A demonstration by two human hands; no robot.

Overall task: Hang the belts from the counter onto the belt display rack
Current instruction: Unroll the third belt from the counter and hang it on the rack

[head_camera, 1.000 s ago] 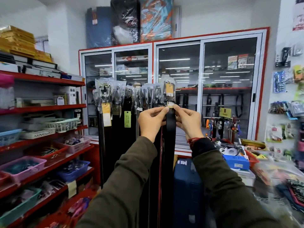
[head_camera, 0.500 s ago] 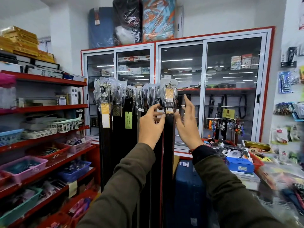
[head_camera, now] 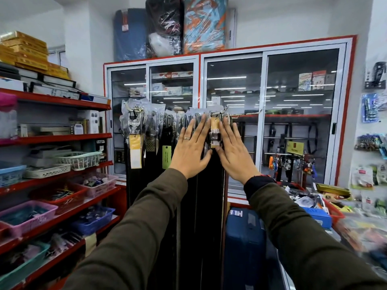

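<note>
"CRYSTAL TABLE LAMP" on a dark box (head_camera: pixel 100 145) on the left shelf; other labels illegible

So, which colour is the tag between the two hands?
Yellow-orange tag, best in the head view.

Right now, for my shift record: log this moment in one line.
step: belt on rack | left hand: open, beside belt | right hand: open, beside belt | grasp: none

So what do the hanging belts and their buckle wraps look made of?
Belts: matte black straps, leather or imitation; can't tell which. Buckle wraps: thin clear plastic, crinkled and glinting. Rack hook: seemingly white-coated wire.
</note>
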